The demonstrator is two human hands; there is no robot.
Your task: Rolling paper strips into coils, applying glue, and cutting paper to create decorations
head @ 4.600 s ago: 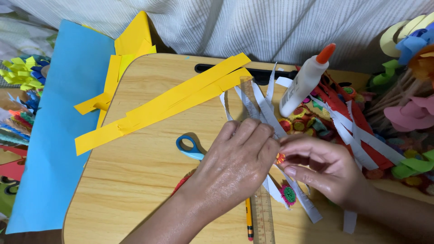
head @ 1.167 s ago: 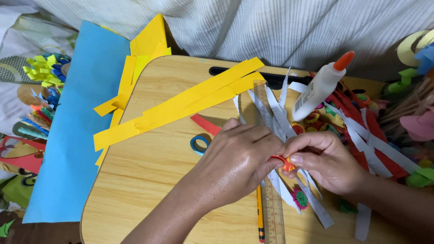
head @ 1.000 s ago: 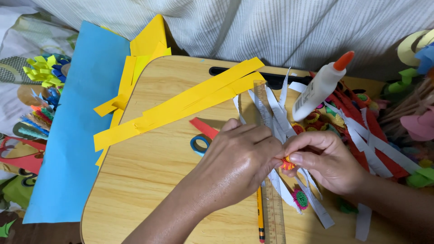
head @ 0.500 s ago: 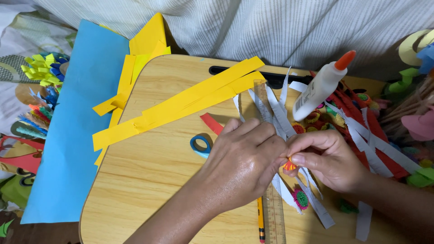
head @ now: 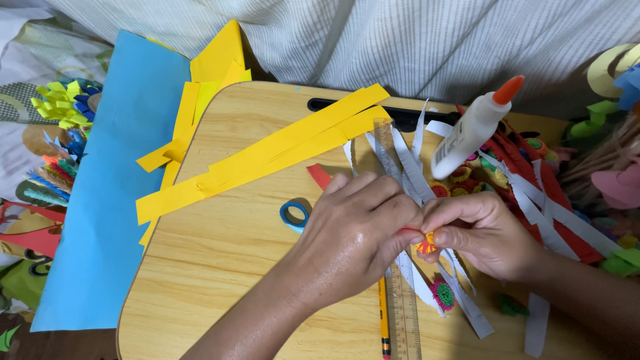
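Note:
My left hand (head: 353,237) and my right hand (head: 483,230) meet over the middle of a small wooden table (head: 220,267). Between their fingertips they pinch a tiny rolled paper flower (head: 425,243), yellow and orange with a red edge. Under the hands lie white paper strips (head: 407,163), a clear ruler (head: 403,313) and a yellow pencil (head: 384,320). A green and pink paper rosette (head: 442,294) lies just below my right hand.
Long yellow paper strips (head: 280,150) cross the table. A blue scissor handle (head: 295,215) peeks out left of my left hand. A white glue bottle (head: 473,130) with an orange cap leans at the back right. Blue paper sheet (head: 107,180) lies left; red strips (head: 567,220) and paper crafts right.
The hands have stayed together on the small flower, with only slight finger movement. The view has shifted a little since the oldest frame.

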